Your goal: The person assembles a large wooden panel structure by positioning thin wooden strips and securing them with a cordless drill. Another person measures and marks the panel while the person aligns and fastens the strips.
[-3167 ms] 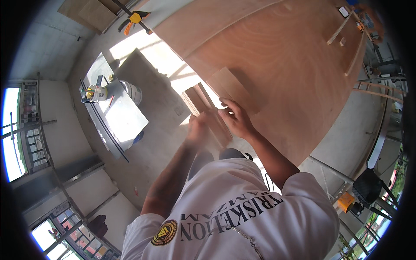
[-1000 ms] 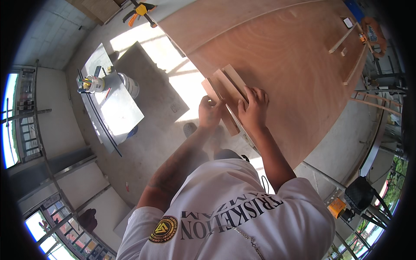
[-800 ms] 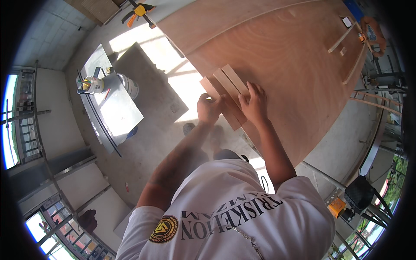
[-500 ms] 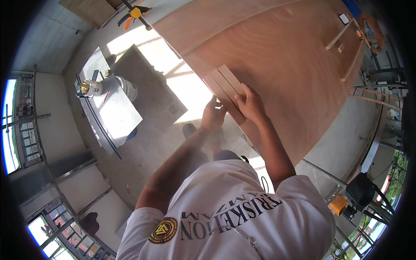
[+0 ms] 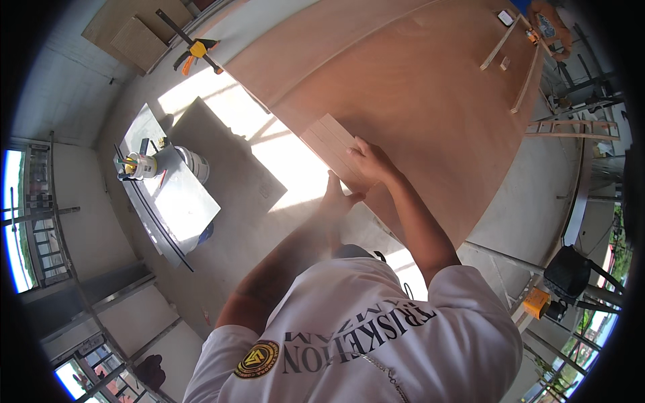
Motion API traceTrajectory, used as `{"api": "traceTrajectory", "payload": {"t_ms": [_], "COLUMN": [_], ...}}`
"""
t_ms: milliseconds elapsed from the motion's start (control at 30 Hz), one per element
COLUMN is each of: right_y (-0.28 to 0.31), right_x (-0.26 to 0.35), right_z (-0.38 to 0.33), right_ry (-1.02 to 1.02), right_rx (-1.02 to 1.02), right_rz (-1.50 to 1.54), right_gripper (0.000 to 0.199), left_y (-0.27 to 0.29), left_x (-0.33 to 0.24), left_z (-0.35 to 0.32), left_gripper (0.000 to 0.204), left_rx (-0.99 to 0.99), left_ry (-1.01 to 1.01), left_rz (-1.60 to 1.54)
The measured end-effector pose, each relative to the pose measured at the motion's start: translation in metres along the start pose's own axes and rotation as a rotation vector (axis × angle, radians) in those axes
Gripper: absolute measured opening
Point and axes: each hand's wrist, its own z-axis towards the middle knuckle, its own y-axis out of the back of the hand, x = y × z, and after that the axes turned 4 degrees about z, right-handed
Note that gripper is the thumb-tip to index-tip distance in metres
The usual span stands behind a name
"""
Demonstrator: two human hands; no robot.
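Several narrow pale wooden strips (image 5: 324,142) lie side by side, pressed together, on the reddish-brown plywood sheet (image 5: 430,127), close to its left edge. My right hand (image 5: 373,163) is closed on their right side, with the fingertips on the wood. At the near end of the strips is my left hand (image 5: 338,200), its fingers apart. One finger points up along the strips' left side and another reaches across the near end. The undersides of the strips are hidden.
A yellow and black clamp (image 5: 197,50) sits at the sheet's far left corner. On the left, a shiny panel (image 5: 181,195) carries a white bucket of tools (image 5: 140,165). Thin wooden pieces (image 5: 526,77) and a phone-like object (image 5: 505,18) lie at the far right.
The strips have come together, and the one that stuck out at the far end now lies about level with the others. My left hand has shifted to their near end, with its fingers spread.
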Motion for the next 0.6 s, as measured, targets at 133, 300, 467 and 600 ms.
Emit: {"api": "traceTrajectory", "payload": {"t_ms": [133,300,467,600], "right_y": [-0.01,-0.01,-0.024,-0.025], "right_x": [-0.02,-0.014,0.004,-0.054], "right_z": [0.015,0.016,0.02,0.056], "right_ry": [0.082,0.028,0.115,0.028], "right_rx": [-0.053,-0.023,0.004,0.006], "right_rz": [0.012,-0.001,-0.158,-0.124], "right_gripper": [0.058,0.045,0.04,0.048], "left_y": [-0.006,0.0,0.003,-0.03], "left_x": [-0.013,-0.022,0.074,-0.017], "left_z": [0.003,0.015,0.069,0.027], "left_gripper": [0.127,0.07,0.058,0.072], "left_rx": [0.121,0.314,0.205,0.143], "left_ry": [-0.051,0.132,0.02,-0.105], "left_rz": [0.009,-0.085,-0.416,-0.044]}}
